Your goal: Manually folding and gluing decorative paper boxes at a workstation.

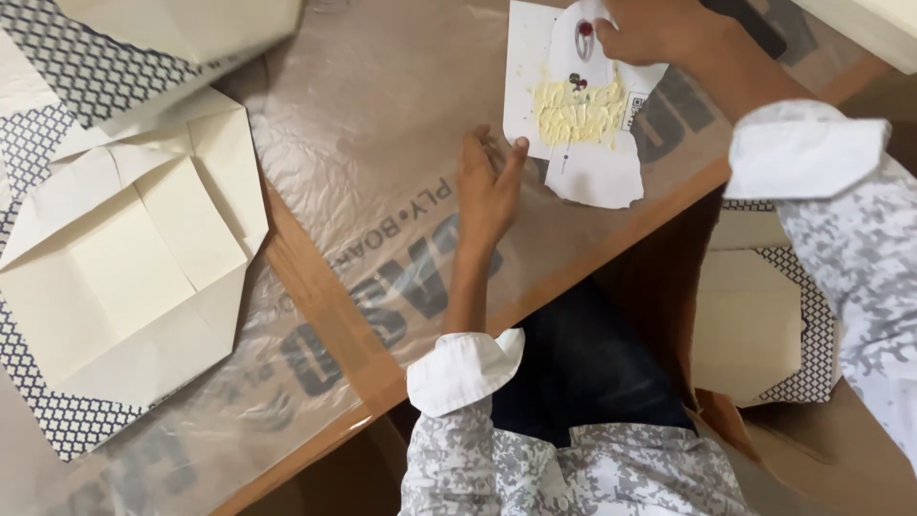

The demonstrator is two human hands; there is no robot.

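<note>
Between my hands lies the white paper cutout smeared with yellow paste (583,124): my left hand (485,191) presses its edge, fingers flat and spread; my right hand (645,31) pinches its top.

a wooden table (315,287) fills most of the view, covered by a thin clear plastic sheet (382,124) with large dark lettering showing through. soft, even light falls on it. folded cream paper boxes (134,258) with navy patterned edges lie at the left, and another such box (764,325) sits low at the right.
</note>
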